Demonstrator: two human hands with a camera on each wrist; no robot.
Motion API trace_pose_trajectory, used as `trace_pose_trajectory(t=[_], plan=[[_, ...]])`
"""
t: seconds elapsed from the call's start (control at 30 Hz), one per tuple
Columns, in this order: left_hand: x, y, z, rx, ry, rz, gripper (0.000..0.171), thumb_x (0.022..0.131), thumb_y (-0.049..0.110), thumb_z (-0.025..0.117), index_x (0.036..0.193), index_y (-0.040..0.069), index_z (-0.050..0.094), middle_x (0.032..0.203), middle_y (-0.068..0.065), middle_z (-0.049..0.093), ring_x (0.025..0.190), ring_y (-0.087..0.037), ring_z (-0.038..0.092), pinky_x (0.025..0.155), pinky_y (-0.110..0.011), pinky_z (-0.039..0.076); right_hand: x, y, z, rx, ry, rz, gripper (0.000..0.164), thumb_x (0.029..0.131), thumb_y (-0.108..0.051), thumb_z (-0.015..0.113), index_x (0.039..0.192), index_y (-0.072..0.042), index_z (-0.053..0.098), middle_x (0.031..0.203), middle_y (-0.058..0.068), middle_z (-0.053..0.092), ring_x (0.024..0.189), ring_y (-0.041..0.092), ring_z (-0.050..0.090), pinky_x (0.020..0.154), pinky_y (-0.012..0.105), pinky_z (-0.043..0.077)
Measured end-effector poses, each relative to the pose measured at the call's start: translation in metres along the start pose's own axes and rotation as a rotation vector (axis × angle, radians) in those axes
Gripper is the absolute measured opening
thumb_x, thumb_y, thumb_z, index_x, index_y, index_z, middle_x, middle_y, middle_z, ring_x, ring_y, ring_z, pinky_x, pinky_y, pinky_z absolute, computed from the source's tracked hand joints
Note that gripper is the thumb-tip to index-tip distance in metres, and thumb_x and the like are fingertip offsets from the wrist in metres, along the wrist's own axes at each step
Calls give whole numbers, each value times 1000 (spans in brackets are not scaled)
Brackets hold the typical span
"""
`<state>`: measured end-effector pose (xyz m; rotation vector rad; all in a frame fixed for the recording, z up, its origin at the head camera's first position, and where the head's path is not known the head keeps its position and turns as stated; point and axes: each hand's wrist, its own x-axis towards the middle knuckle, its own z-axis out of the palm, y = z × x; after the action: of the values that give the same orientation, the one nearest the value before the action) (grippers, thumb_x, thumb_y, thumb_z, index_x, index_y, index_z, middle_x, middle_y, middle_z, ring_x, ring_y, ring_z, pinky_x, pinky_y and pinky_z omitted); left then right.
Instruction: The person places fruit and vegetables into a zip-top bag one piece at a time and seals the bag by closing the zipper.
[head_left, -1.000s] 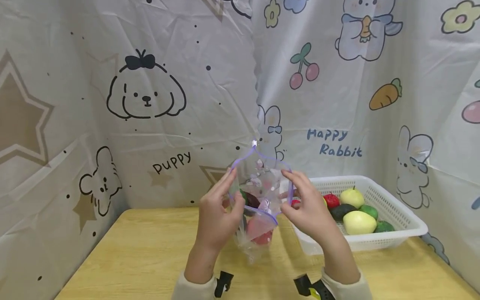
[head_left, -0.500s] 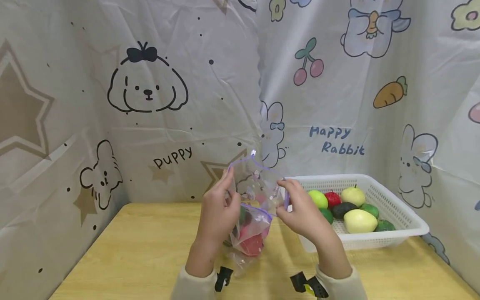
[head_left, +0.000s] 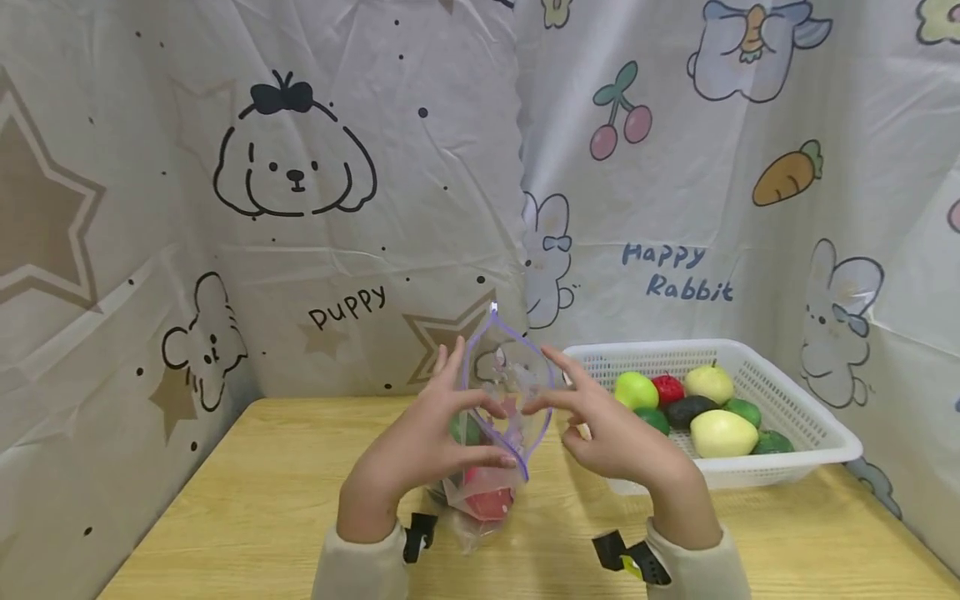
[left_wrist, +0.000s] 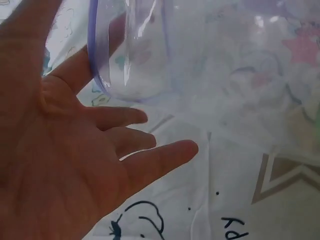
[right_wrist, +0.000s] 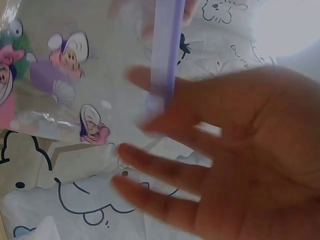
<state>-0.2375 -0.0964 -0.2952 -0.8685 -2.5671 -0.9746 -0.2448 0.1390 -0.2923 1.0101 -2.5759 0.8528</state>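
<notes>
A clear zip bag [head_left: 517, 358] with a purple zip edge and a pale slider [head_left: 493, 308] at its top gapes between my hands. Inside, a pinkish-red piece [head_left: 491, 500] and a dark green one [head_left: 465, 427] show low down. My left hand [head_left: 420, 425] has its index finger and thumb stretched to the bag's mouth; the left wrist view shows its other fingers spread beside the plastic. My right hand [head_left: 615, 425] reaches in from the right, fingers extended around the purple edge. In the right wrist view those fingers [right_wrist: 165, 165] are blurred, beside cartoon prints on the bag.
A white perforated basket [head_left: 817, 467] stands at the right of the wooden table [head_left: 285, 483]. It holds a green apple [head_left: 636, 390], a red fruit [head_left: 667, 388], a dark avocado [head_left: 688, 411] and several other fruits. A printed curtain [head_left: 337, 250] closes off the back.
Both hands have shifted from gripping the bag's sides to extended fingers at its mouth. The bag has moved slightly left and down, and its mouth has become narrower.
</notes>
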Motion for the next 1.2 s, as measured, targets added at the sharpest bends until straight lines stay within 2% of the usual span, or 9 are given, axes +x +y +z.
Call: trace_pose_trajectory(t=[0.13, 0.3, 0.47, 0.6, 0.7, 0.87, 0.97, 1.1, 1.2], plan=[[3, -4, -5, 59, 201, 2, 18, 74, 31, 75, 71, 19, 62, 152, -22, 27, 137, -41, 20, 104, -63, 30, 1, 2, -1, -3, 40, -68, 5, 85, -13, 64, 83, -17, 66, 151, 18, 30, 122, 36, 46, 80, 48, 57], [7, -3, -4, 60, 462, -107, 27, 77, 28, 73, 67, 9, 57, 134, -25, 53, 127, -36, 44, 100, -55, 43, 9, 0, 3, 52, 272, 17, 15, 92, -22, 55, 81, -11, 56, 148, 24, 26, 110, 32, 56, 72, 47, 60], [10, 1, 0, 46, 510, -136, 28, 78, 25, 72, 68, 4, 57, 110, -20, 66, 110, -33, 57, 92, -51, 50, 11, -5, 9, -17, 277, 159, 11, 93, -19, 54, 90, -9, 56, 124, 26, 54, 99, 36, 61, 65, 44, 60], [9, 2, 2, 13, 542, -203, 26, 80, 23, 70, 74, 0, 60, 97, -18, 67, 96, -33, 61, 86, -49, 52, 12, -6, 11, 76, 222, 218, 7, 93, -11, 52, 93, -5, 57, 99, 18, 67, 78, 25, 68, 58, 33, 60], [10, 2, 3, -40, 609, -222, 29, 83, 26, 68, 77, -1, 59, 99, -19, 67, 96, -32, 61, 82, -48, 53, 16, -9, 15, 204, 294, 186, 11, 95, -6, 48, 96, -2, 58, 99, 18, 65, 82, 23, 69, 61, 27, 60], [16, 0, 2, -140, 761, -104, 31, 85, 30, 63, 79, 1, 56, 107, -13, 66, 79, -19, 58, 56, -31, 47, 20, -13, 15, 163, 461, 13, 17, 95, -7, 48, 103, -2, 62, 103, 14, 65, 89, 19, 66, 69, 29, 60], [17, 0, 3, -103, 715, -71, 34, 84, 35, 63, 76, 3, 57, 111, -13, 66, 70, -19, 57, 51, -32, 49, 14, -13, 7, 107, 367, 14, 17, 94, -10, 50, 103, -3, 63, 106, 12, 64, 94, 22, 65, 73, 37, 60], [14, 1, 5, -21, 493, -144, 41, 87, 45, 57, 70, 7, 60, 110, -17, 65, 87, -28, 62, 73, -47, 56, 0, -9, -3, 14, 82, 66, 17, 91, -14, 55, 103, -7, 64, 102, 11, 65, 98, 30, 63, 80, 46, 58], [10, 2, 6, -12, 424, -195, 48, 94, 46, 44, 71, 9, 66, 103, -16, 67, 99, -29, 60, 86, -50, 52, -4, -6, -6, 17, -25, 67, 22, 92, -19, 55, 110, -10, 62, 109, 11, 65, 100, 31, 63, 82, 49, 56]])
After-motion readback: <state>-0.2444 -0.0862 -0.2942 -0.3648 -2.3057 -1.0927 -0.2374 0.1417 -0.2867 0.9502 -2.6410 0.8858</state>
